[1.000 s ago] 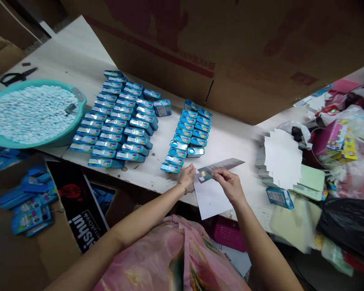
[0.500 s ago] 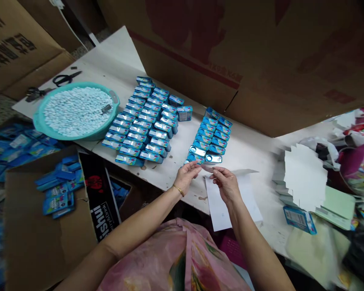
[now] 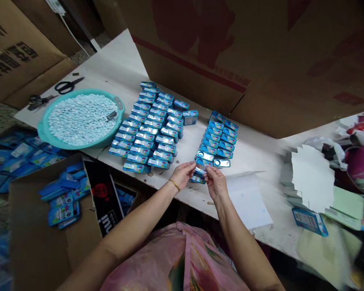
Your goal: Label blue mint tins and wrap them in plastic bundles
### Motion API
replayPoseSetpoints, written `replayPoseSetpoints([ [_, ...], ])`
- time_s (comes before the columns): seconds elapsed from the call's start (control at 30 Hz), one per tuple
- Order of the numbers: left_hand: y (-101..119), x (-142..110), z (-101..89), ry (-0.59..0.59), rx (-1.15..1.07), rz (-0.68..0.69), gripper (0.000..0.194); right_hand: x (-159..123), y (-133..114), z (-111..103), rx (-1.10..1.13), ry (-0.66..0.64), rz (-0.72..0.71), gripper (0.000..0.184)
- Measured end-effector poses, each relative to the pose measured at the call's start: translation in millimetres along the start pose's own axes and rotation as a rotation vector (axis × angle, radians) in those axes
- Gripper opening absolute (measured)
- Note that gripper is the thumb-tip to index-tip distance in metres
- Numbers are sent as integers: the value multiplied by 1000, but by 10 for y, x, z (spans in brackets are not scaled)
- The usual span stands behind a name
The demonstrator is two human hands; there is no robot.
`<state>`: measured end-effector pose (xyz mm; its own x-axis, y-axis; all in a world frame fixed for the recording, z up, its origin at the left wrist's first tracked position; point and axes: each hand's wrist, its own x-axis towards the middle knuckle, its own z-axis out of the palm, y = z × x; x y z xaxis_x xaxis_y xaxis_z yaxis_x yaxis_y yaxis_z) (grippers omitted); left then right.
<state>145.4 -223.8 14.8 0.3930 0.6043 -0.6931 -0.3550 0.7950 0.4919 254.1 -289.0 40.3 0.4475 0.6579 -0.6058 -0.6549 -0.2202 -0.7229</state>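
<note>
My left hand (image 3: 183, 174) and my right hand (image 3: 216, 182) meet at the near end of the smaller group of blue boxes (image 3: 214, 131). Between their pinched fingertips is a small see-through piece of film (image 3: 201, 168), each hand at one end. It lies over or against the top of a blue box; whether it touches is hard to tell. Another blue box (image 3: 197, 178) shows just below it. Two nearby boxes have shiny, pale tops with a round spot. Under my right wrist lies a white sheet (image 3: 248, 200).
Several rows of blue boxes (image 3: 145, 129) stand left of my hands. Beyond them are a turquoise basin (image 3: 41, 128) of pale pieces and black scissors (image 3: 67, 85). A large carton (image 3: 200, 72) borders the back. More blue packs fill a carton (image 3: 36, 230) at lower left.
My hands have lowered the film from in front of the boxes onto or close over a box at the near end. The whole view has shifted slightly.
</note>
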Motion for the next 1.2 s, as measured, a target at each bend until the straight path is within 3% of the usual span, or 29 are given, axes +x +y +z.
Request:
replayPoseSetpoints([
  [0.13, 4, 166, -30, 55, 104, 64, 23, 131, 126, 43, -105, 165, -121, 26],
  [0.27, -10, 361, -75, 125, 239, 131, 22, 314, 286, 66, -386, 354, -320, 23],
  [0.47, -107, 592, -145, 177, 348, 156, 21, 452, 360, 59, -953, 427, -574, 22],
  [0.57, -188, 688, -171, 172, 403, 187, 20, 443, 322, 60, -1229, 446, -590, 24],
  [0.63, -224, 718, -191, 180, 451, 233, 19, 408, 300, 46, -1410, 422, -581, 27],
  [0.7, -228, 712, -222, 173, 508, 297, 18, 360, 284, 22, -1618, 316, -611, 31],
  [0.83, -129, 644, -308, 0, 720, 447, 26, 278, 155, -57, -1969, 73, -677, 39],
  [0.93, -18, 558, -318, 71, 874, 566, 29, 236, -156, -262, -2039, -8, -730, 39],
  [1.0, 4, 450, -240, 116, 1007, 687, 30, 221, -425, -531, -2031, -33, -821, 39],
  [1.1, -112, 210, 24, -45, 1115, 768, 28, 233, -725, -1054, -2100, -137, -895, 41],
  [1.2, -356, -9, 358, -231, 1127, 658, 28, 243, -773, -1522, -2229, -238, -906, 25],
])
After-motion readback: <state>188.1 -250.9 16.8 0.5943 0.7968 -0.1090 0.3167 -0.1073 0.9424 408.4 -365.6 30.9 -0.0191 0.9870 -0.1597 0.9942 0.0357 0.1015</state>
